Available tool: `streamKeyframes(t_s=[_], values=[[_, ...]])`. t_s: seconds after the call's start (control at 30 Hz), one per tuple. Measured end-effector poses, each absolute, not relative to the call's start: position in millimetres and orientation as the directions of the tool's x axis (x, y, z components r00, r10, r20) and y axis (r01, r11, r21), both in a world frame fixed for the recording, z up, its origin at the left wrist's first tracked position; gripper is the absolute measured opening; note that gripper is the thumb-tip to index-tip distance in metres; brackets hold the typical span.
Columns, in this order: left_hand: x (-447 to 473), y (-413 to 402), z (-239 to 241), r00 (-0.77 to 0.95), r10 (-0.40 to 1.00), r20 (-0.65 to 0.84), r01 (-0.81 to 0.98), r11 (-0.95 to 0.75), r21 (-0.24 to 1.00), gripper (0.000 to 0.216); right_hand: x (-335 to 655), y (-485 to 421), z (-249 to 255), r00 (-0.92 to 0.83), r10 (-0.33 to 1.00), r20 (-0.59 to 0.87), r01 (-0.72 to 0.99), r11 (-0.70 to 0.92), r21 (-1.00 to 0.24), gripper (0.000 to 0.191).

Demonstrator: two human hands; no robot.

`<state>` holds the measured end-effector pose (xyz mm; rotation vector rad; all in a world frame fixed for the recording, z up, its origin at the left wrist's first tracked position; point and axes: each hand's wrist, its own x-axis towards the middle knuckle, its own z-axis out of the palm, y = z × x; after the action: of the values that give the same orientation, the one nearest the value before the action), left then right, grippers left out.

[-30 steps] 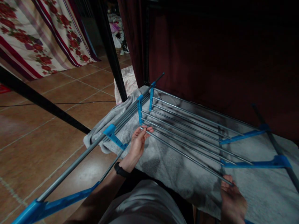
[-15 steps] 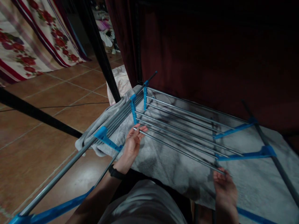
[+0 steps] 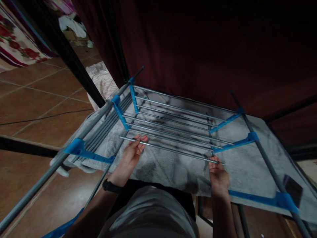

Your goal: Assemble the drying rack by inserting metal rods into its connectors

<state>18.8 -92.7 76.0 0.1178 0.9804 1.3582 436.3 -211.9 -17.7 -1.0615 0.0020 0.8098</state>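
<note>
A thin metal rod (image 3: 170, 150) runs crosswise in front of me, held near both ends. My left hand (image 3: 131, 152) has its thumb on the rod's left part, with the fingers beneath, and the rod's tip sticks out past it. At the right end, my right hand (image 3: 218, 172) pinches the rod between thumb and fingers. Beyond it stands a rack frame of grey tubes with blue plastic brackets (image 3: 121, 112); several rods (image 3: 173, 120) span between the left and right brackets. A nearer blue bracket (image 3: 89, 154) on the left and another blue bracket (image 3: 262, 199) on the right carry no rods.
A grey blanket (image 3: 168, 168) lies under the rack, with a bundle of loose grey rods (image 3: 109, 124) on its left. Dark red curtain (image 3: 185, 59) hangs behind. A black post (image 3: 71, 62) and a cable (image 3: 47, 117) are at left. A dark flat object (image 3: 292, 190) lies at right.
My view has shifted right, so the rack appears farther left. The rod stays in both hands, and its left end now sticks out farther past my left hand.
</note>
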Motion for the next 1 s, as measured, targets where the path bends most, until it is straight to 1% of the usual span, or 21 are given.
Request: streamKeyframes(t_s=[0.13,0.3,0.47,0.6,0.67,0.77,0.87,1.0], values=[[30.2,-97.5,72.3,-0.041,0.848,-0.529,-0.729,0.336,0.596,0.017,416.5,-205.4,-7.0,0.713,0.608,-0.35,-0.587,0.243,-0.773,0.015],[39.0,-99.0,65.6,0.017,0.839,-0.544,-0.693,0.402,0.598,0.018,400.0,-199.8,0.0,0.727,0.587,-0.357,-0.583,0.251,-0.773,0.025],[44.5,-95.8,64.8,-0.025,0.817,-0.576,-0.671,0.413,0.616,0.02,388.4,-198.1,6.0,0.707,0.602,-0.37,-0.593,0.222,-0.774,0.025],[49.1,-94.7,64.3,-0.093,0.747,-0.659,-0.665,0.446,0.599,0.03,373.0,-196.2,10.6,0.658,0.657,-0.369,-0.628,0.209,-0.75,0.027],[51.2,-95.5,62.7,-0.111,0.715,-0.691,-0.659,0.467,0.589,0.031,364.2,-194.4,11.2,0.641,0.671,-0.373,-0.634,0.189,-0.75,0.027],[54.1,-97.3,59.0,-0.104,0.695,-0.711,-0.637,0.503,0.585,0.029,351.8,-191.8,9.4,0.628,0.679,-0.38,-0.64,0.172,-0.749,0.029],[58.1,-98.2,56.3,-0.051,0.69,-0.723,-0.601,0.557,0.573,0.028,341.8,-189.8,6.3,0.626,0.677,-0.388,-0.643,0.165,-0.748,0.035],[63.5,-98.2,55.0,-0.031,0.679,-0.734,-0.568,0.592,0.572,0.028,334.2,-187.4,5.7,0.623,0.643,-0.446,-0.686,0.174,-0.707,0.041]])
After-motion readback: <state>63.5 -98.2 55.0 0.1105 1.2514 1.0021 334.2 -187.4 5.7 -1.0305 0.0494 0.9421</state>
